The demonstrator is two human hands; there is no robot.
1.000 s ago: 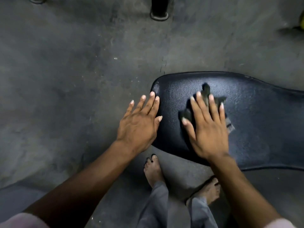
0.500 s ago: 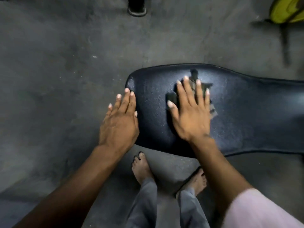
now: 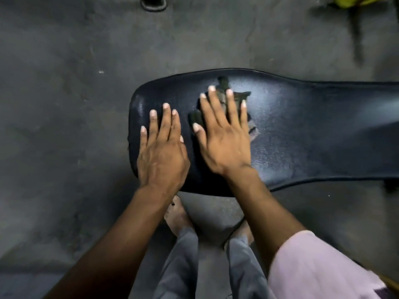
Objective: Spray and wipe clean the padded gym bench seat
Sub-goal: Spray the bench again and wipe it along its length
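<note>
The padded bench seat [image 3: 302, 130] is dark navy and runs from the centre to the right edge. My right hand [image 3: 224, 139] lies flat on it, fingers spread, pressing a small dark cloth [image 3: 236, 97] against the pad; the cloth's edges stick out past the fingertips and to the right of the hand. My left hand [image 3: 162, 152] rests flat on the seat's rounded left end, fingers apart, holding nothing. No spray bottle is in sight.
Grey concrete floor [image 3: 64, 104] surrounds the bench. My bare feet [image 3: 177, 214] stand just below the seat's near edge. A dark post foot [image 3: 153, 4] sits at the top, and a yellow object [image 3: 354, 1] on a dark stand is at the top right.
My left hand has moved right, from the floor side onto the seat's left end. The right hand with the cloth stays pressed on the pad. The view has shifted left, showing more of the bench.
</note>
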